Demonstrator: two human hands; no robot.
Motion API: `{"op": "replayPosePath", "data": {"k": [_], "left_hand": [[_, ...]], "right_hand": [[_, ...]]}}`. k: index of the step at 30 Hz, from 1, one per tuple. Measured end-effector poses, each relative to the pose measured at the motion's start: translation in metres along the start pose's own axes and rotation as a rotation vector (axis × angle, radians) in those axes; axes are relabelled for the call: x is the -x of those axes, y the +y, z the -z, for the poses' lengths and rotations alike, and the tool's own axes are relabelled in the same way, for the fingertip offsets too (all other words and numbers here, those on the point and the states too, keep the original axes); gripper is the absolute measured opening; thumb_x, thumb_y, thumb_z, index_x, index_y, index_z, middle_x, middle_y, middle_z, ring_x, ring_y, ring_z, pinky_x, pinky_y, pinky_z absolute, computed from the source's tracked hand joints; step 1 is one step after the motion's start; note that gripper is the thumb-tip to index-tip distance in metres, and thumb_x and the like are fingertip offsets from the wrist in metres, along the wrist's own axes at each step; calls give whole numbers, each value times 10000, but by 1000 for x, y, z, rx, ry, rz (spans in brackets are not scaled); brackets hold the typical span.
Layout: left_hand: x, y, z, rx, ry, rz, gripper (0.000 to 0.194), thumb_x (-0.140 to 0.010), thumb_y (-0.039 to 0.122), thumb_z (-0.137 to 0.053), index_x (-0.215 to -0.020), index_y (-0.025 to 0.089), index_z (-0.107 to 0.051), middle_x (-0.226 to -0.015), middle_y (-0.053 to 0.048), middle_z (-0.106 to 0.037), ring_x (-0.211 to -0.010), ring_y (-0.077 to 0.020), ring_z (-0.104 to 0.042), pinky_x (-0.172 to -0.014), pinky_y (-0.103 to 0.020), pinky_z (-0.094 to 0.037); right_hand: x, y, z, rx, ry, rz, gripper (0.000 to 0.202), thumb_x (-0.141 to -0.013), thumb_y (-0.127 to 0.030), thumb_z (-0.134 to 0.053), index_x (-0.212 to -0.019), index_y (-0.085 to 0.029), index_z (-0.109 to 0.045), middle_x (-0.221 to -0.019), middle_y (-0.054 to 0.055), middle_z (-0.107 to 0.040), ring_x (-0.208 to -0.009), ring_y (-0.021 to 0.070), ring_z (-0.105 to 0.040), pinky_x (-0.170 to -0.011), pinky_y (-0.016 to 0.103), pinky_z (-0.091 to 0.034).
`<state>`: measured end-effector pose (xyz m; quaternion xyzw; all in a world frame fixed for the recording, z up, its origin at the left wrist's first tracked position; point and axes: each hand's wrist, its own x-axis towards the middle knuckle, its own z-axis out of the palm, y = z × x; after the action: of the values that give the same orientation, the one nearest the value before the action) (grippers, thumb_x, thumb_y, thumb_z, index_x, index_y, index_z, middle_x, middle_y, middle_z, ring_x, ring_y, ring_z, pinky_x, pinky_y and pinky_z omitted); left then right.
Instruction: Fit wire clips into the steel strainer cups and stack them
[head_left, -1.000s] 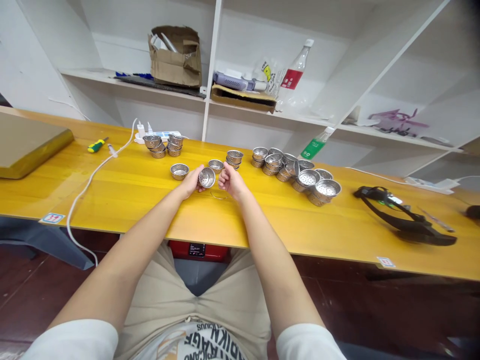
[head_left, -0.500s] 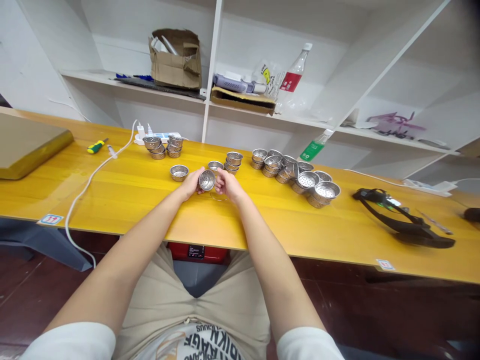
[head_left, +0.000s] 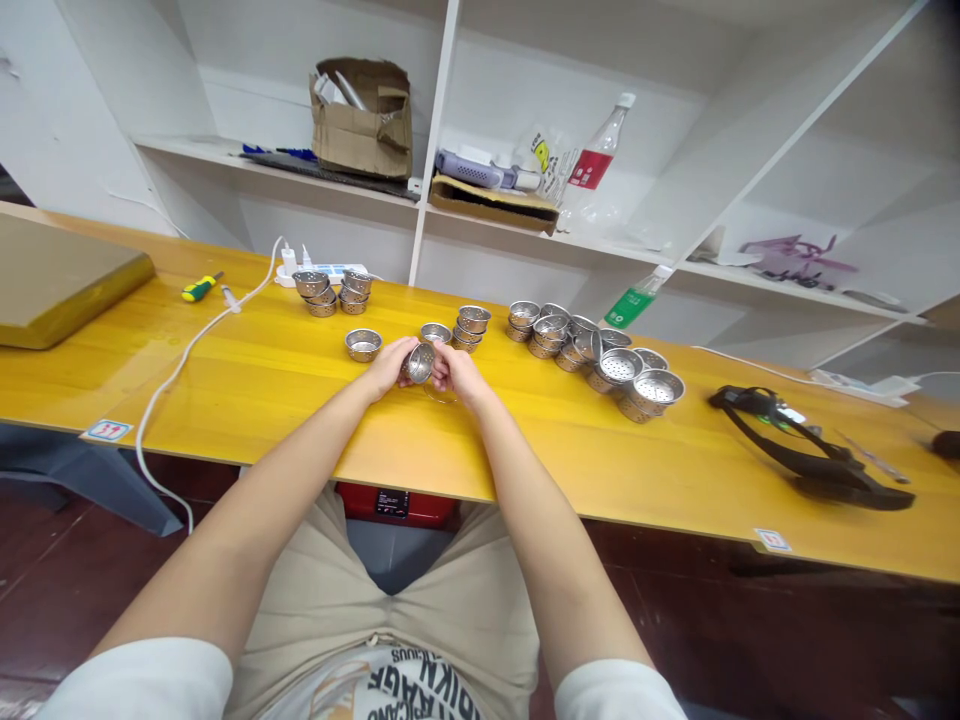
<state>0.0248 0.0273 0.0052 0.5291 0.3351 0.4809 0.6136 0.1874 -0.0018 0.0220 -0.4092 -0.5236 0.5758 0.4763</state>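
Note:
My left hand [head_left: 390, 368] is closed around a perforated metal cup [head_left: 420, 363], whose mouth is tilted to the right. Close against the cup's right side, my right hand [head_left: 455, 371] has its fingers pressed together on something thin that I cannot make out; a faint ring shape shows just below. One metal cup [head_left: 364, 345] stands on the table left of my hands. Behind them are another single cup [head_left: 435, 333] and a small stack of cups [head_left: 472, 320].
Further stacks stand at the back left [head_left: 319, 290] and on the right [head_left: 619, 368]. A screwdriver [head_left: 199, 289], a white cable [head_left: 180, 362], a green-labelled bottle [head_left: 631, 305] and a black headset [head_left: 795, 440] lie around the yellow table [head_left: 555, 455]. Shelves rise behind.
The held cup has turned, its mouth now facing more to the right. Both hands stay close together. The whole view has shifted slightly.

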Motion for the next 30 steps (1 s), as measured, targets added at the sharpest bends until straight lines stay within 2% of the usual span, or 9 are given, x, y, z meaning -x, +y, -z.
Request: {"op": "replayPosePath", "data": {"k": [4, 10, 14, 21, 30], "left_hand": [[0, -1, 0, -6, -17, 2, 421, -945, 597, -640, -827, 199, -567, -578, 19, -557, -412, -115, -479, -385, -222, -252], [0, -1, -1, 2, 8, 11, 437, -917, 606, -687, -831, 193, -575, -599, 24, -560, -430, -103, -473, -398, -209, -263], [2, 2, -1, -32, -7, 47, 472, -933, 630, -656, -813, 174, -624, -590, -7, -593, -422, -109, -463, -400, -226, -257], [4, 6, -3, 39, 29, 112, 443, -919, 591, -702, -799, 166, -658, -560, -23, -624, -444, -126, -505, -440, -239, -314], [3, 5, -2, 12, 32, 117, 456, -921, 599, -687, -775, 170, -647, -540, -19, -616, -429, -126, -503, -424, -237, -309]], "right_hand": [[1, -1, 0, 11, -5, 24, 709, -811, -765, -724, -538, -252, -318, -483, -44, -387, -415, 106, -474, -392, 233, -326], [4, -4, -4, 55, 16, 17, 684, -827, -719, -738, -522, -244, -351, -459, -46, -394, -392, 96, -468, -388, 224, -330], [6, -5, -6, 63, 13, 12, 671, -846, -696, -731, -502, -235, -386, -437, -42, -395, -380, 95, -458, -386, 224, -346], [7, -9, -10, 55, 32, -72, 606, -859, -632, -744, -523, -224, -449, -444, -22, -453, -382, 99, -449, -381, 223, -377], [5, -8, -13, 30, 41, -96, 589, -859, -586, -743, -547, -247, -376, -442, -45, -401, -379, 98, -423, -390, 234, -402]]}}
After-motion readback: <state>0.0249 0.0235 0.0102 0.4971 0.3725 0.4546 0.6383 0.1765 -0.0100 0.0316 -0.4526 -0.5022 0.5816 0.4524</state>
